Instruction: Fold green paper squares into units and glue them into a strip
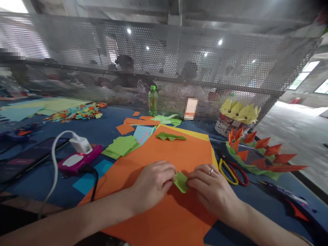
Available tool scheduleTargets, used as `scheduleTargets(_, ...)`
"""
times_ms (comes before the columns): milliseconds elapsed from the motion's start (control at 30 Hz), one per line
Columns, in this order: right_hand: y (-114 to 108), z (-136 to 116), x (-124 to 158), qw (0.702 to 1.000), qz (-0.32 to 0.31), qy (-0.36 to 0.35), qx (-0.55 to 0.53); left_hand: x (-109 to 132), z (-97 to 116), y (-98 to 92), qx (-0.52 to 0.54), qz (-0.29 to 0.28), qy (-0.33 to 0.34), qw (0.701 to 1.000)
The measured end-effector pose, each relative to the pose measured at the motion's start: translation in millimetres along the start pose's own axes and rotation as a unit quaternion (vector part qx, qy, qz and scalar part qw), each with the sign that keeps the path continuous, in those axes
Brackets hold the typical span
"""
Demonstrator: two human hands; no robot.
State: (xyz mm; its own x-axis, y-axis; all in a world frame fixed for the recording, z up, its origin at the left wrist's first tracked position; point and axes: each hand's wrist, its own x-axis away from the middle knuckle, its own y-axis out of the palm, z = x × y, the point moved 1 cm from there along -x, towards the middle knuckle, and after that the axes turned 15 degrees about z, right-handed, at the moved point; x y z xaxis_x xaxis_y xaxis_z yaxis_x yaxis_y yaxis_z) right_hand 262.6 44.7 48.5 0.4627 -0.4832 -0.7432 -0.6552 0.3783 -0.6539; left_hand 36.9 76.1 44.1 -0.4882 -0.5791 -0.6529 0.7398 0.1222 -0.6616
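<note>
1. Far left: a dark phone (25,158) lies flat on the blue table (102,128). Behind it, towards the mesh screen (179,61), sits a pile of coloured paper scraps (77,112).
2. Just right of the phone: a white charger plug (80,145) rests on a magenta power bank (78,161). A white cable (53,164) loops from the plug towards you.
3. Next: a stack of green squares (122,145) lies at the upper left corner of the large orange sheet (166,218). A green bottle (153,100) stands upright further back, by the screen.
4. Your left hand (152,184) rests on the orange sheet, fingers curled together and pinching the left edge of the green folded paper (180,181).
5. The green folded paper sits on the orange sheet, between your two hands and touching both. A row of folded green pieces (170,136) lies near the sheet's far edge, well apart from it.
6. Your right hand (210,189), a ring (210,172) on one finger, has its fingers closed on the paper's right side.
7. Just right of that hand: scissors (232,172) with yellow and red handles lie flat on the table.
8. Far right: a curved chain of orange and green paper points (266,158), with a yellow paper crown (239,112) behind it.
</note>
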Motion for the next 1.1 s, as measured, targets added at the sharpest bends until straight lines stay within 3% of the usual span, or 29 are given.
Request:
scheduleTargets(133,5.9,-3.3,6.0,0.999,-0.009,-0.036,0.018,11.1,5.1,0.4,-0.027,-0.028,0.035,0.999)
scheduleTargets(300,9.0,-9.0,9.9,0.999,-0.002,-0.032,0.017,21.1,13.4,-4.6,-0.019,-0.065,0.079,0.995)
scheduleTargets(467,8.0,-13.4,10.2,1.0,0.003,-0.021,-0.001,19.8,9.5,-9.5,0.001,-0.084,0.055,0.995)
scheduleTargets(700,12.0,-0.8,7.1,0.977,-0.033,0.208,-0.043,0.4,-7.6,-1.8,0.05,-0.081,-0.066,0.993)
scheduleTargets(833,14.1,3.1,5.5,0.966,-0.033,0.256,-0.028,-3.9,-15.9,4.6,0.056,-0.075,-0.125,0.988)
scheduleTargets(1100,18.2,1.4,7.1,0.951,-0.041,0.302,-0.055,-1.6,-19.4,6.9,0.076,-0.086,-0.179,0.977)
